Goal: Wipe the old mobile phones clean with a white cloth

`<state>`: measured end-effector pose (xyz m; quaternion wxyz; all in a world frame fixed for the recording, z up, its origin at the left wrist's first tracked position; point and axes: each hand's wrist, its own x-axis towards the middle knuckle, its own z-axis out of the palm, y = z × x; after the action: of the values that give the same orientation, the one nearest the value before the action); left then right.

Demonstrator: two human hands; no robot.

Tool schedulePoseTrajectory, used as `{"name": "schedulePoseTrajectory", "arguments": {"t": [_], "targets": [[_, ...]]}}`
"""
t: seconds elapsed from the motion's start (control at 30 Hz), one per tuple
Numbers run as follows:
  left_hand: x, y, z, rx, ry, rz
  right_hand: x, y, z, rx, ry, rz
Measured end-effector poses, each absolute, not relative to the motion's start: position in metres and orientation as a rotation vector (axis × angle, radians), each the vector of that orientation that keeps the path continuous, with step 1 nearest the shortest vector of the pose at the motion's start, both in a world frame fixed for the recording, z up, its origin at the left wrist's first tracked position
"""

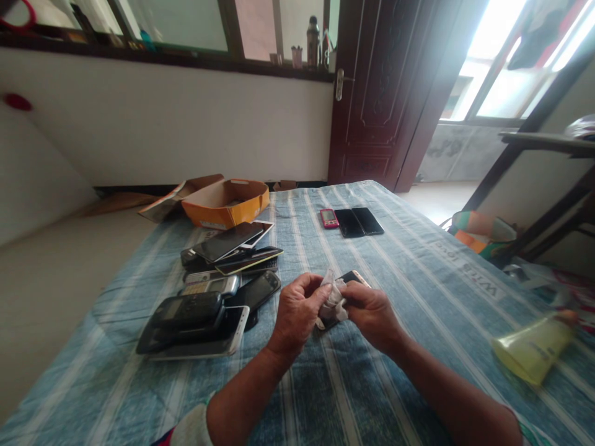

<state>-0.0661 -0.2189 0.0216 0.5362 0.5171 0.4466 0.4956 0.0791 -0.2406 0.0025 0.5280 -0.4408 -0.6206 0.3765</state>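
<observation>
My left hand [300, 310] pinches a crumpled white tissue [332, 302] between thumb and fingers. From the other side my right hand [372, 310] grips the same tissue. Beneath the tissue and both hands lies a dark phone [352, 276] with a light edge, partly covered; its upper end shows between the hands. To the left, a heap of old phones [195, 310] is piled on the cloth. Farther back on the cloth, a small pink phone [329, 218] lies beside two black phones [351, 223] set side by side.
An orange open box [227, 214] stands at the back left of the bed or table, under a blue striped cloth [404, 266]. A yellow translucent container [532, 350] lies at the right. Behind are a dark red door [381, 93] and a window sill [186, 61] with bottles.
</observation>
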Motion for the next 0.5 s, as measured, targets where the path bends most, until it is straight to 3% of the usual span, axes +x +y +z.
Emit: {"name": "schedulePoseTrajectory", "arguments": {"t": [0.5], "targets": [[-0.0703,-0.2169,0.0320,0.946,1.004,0.954,0.0866,-0.2450,0.0105,-0.889,-1.713,0.696]]}}
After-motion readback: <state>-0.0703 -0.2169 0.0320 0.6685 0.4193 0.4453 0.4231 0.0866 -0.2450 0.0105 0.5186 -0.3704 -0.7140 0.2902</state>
